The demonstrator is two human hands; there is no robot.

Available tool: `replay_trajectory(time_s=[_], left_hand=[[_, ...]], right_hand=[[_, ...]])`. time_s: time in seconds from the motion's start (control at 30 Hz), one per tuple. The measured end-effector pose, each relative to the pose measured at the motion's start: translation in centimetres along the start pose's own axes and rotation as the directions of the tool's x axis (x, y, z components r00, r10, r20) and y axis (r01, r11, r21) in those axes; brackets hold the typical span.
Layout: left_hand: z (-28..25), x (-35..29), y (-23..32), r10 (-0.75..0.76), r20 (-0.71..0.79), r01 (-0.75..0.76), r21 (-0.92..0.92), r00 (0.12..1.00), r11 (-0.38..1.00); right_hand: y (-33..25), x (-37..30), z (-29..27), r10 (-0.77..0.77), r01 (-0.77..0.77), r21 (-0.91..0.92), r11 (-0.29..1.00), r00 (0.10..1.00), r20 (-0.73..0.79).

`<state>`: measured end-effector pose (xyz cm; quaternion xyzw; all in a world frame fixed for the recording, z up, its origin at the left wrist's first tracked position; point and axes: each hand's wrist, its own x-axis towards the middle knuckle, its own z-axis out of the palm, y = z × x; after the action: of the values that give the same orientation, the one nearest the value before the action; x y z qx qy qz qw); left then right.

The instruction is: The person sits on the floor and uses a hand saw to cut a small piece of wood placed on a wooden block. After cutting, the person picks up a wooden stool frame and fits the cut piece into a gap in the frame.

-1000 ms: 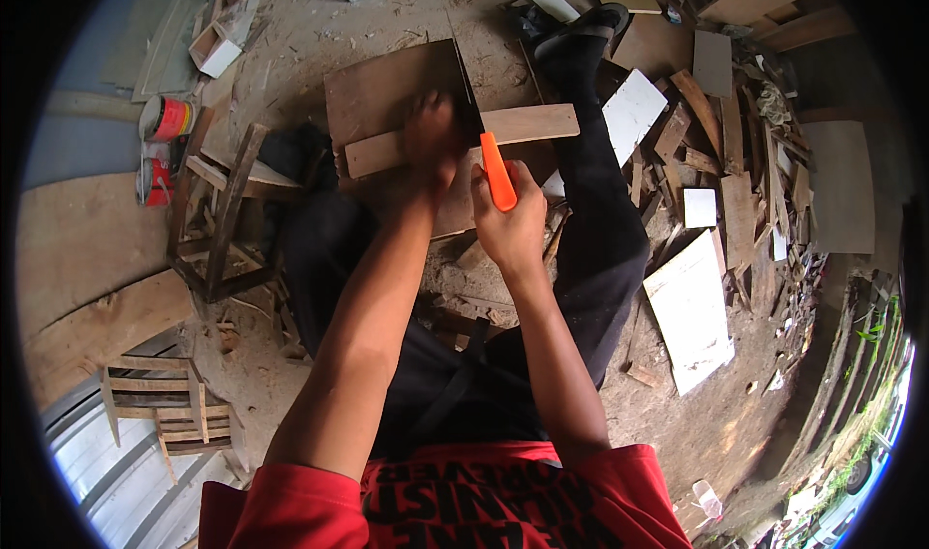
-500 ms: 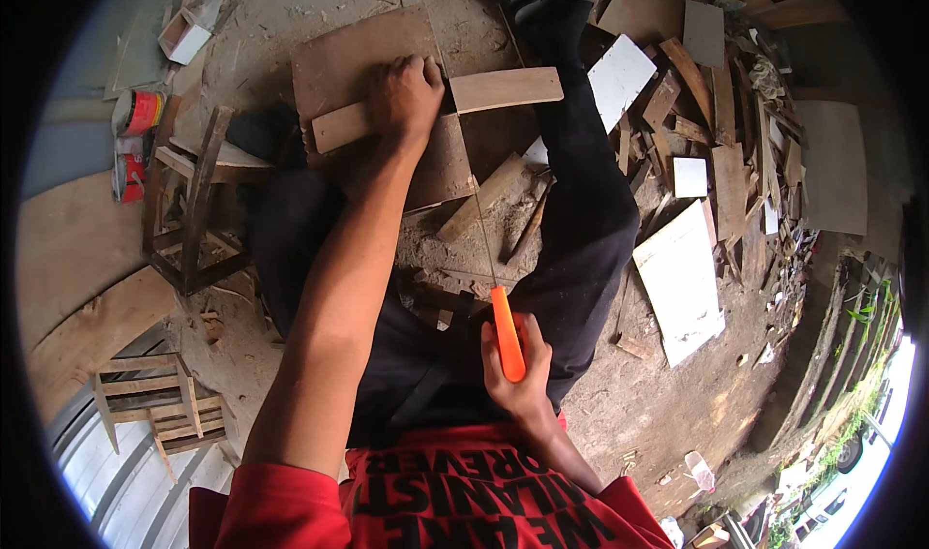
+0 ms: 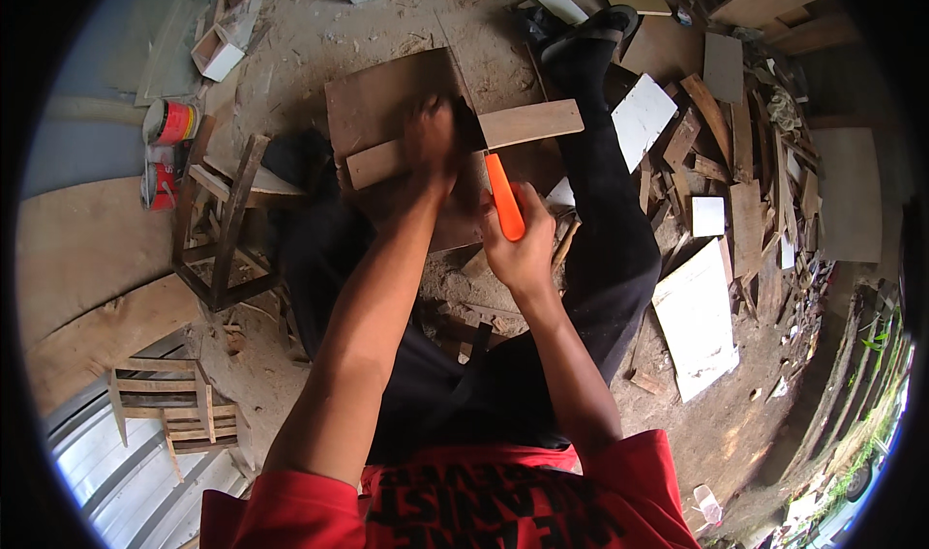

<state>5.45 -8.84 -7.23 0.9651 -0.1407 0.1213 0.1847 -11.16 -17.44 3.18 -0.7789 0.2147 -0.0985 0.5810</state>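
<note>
My right hand [image 3: 520, 244] is closed round the orange handle of a handsaw [image 3: 504, 199]. Its thin blade runs away from me past the far edge of a brown board [image 3: 387, 94] and crosses a light wooden strip [image 3: 532, 123]. That strip lies across the board, its right end jutting out over my right leg. Just left of the blade, my left hand [image 3: 433, 141] presses the strip against the board with its fingers curled; they are dark and partly blurred. Whether the blade has cut into the strip is hidden by the hand and shadow.
A wooden stool frame [image 3: 227, 220] stands at the left, beside red and yellow cans [image 3: 171, 123]. Scrap wood [image 3: 745, 201] and a white panel [image 3: 695, 322] litter the floor at right. My right leg [image 3: 614, 201] stretches beside the board.
My right hand has pushed the saw forward, so the handle now sits close to the strip and the blade reaches beyond the board. My left hand stays on the strip; the whole view has shifted slightly.
</note>
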Motion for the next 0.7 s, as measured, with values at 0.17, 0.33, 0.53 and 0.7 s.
replay_trajectory(time_s=[0.17,0.33,0.53,0.7], left_hand=[[0.4,0.2,0.8,-0.074,-0.027,0.074,0.011,0.997,0.997],[-0.3,0.4,0.7,-0.096,-0.063,0.098,0.026,0.993,0.995],[-1.9,-1.7,2.8,0.004,-0.003,-0.004,-0.046,1.0,0.999],[-1.4,-1.2,2.4,0.015,-0.065,-0.019,-0.051,0.998,0.999]], right_hand=[[2.0,-1.7,-0.7,-0.025,0.023,0.092,0.995,0.999,0.021],[2.5,-9.3,-2.9,0.005,-0.006,0.063,0.998,1.0,0.014],[2.8,-14.6,-4.0,0.089,-0.084,0.122,0.989,0.995,-0.035],[0.0,-10.2,-3.7,0.101,-0.098,0.094,0.991,0.995,-0.023]])
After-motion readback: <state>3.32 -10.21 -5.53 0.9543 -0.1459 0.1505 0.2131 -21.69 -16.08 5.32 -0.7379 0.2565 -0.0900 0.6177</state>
